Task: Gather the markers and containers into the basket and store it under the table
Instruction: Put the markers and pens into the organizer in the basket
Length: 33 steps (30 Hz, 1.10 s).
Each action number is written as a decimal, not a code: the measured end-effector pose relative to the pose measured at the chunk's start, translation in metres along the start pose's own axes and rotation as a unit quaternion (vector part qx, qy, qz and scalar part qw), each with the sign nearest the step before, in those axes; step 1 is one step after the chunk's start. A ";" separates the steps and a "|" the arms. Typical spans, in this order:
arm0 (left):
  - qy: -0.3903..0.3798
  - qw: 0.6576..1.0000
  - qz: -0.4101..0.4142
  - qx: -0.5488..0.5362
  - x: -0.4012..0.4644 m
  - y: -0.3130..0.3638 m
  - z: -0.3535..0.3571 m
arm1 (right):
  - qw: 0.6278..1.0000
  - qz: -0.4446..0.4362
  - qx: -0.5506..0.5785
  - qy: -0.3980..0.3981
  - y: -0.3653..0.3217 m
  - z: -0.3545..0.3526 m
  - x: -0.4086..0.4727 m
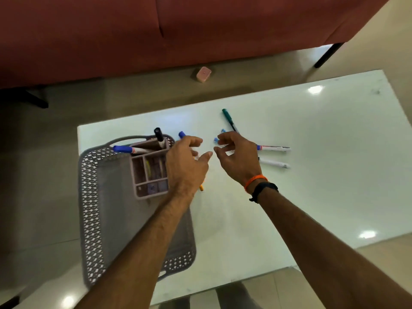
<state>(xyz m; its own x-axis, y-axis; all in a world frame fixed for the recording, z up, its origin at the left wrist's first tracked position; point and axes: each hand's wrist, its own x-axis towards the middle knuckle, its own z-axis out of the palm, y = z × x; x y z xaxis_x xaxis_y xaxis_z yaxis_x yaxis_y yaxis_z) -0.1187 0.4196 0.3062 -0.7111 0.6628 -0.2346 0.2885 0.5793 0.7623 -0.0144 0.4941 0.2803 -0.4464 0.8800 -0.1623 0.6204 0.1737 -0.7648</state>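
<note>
A grey perforated basket (89, 197) sits on the white table's (312, 175) left end. Inside it stands a compartmented organizer (151, 172) with a black marker (158, 134) upright and a blue-capped marker (124, 149) lying across its top. My left hand (186, 163) hovers over the organizer's right edge, fingers apart; a blue cap (182, 134) shows just behind its fingers. My right hand (237, 156) hovers beside it with curled, spread fingers above several white markers (274, 148) with blue caps. A green pen (228, 118) lies farther back.
A red sofa (156, 30) stands beyond the table, with a small pink block (203, 74) on the floor before it. An orange pen tip (201, 188) pokes out under my left wrist. The table's right half holds only light reflections.
</note>
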 end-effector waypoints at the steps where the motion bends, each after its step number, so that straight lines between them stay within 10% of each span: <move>1: -0.019 1.000 -0.016 0.007 -0.002 0.001 0.014 | 1.000 0.007 -0.001 0.006 0.011 -0.009 -0.001; 11: -0.120 0.985 -0.116 0.042 -0.009 0.000 0.108 | 0.995 0.066 -0.072 0.017 0.102 -0.081 0.000; 23: -0.116 0.974 -0.177 0.078 -0.003 0.006 0.146 | 0.924 -0.070 -0.351 -0.133 0.128 -0.068 0.057; 33: -0.097 0.949 -0.297 0.049 0.005 0.034 0.185 | 0.978 0.042 -0.202 -0.025 0.145 -0.102 0.045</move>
<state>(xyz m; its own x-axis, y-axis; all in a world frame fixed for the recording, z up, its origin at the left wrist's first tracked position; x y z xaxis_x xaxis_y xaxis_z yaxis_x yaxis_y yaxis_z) 0.0058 0.5306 0.2196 -0.6376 0.2756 -0.7194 -0.0607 0.9130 0.4035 0.1215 0.6040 0.2254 -0.4066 0.8782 -0.2518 0.8564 0.2704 -0.4398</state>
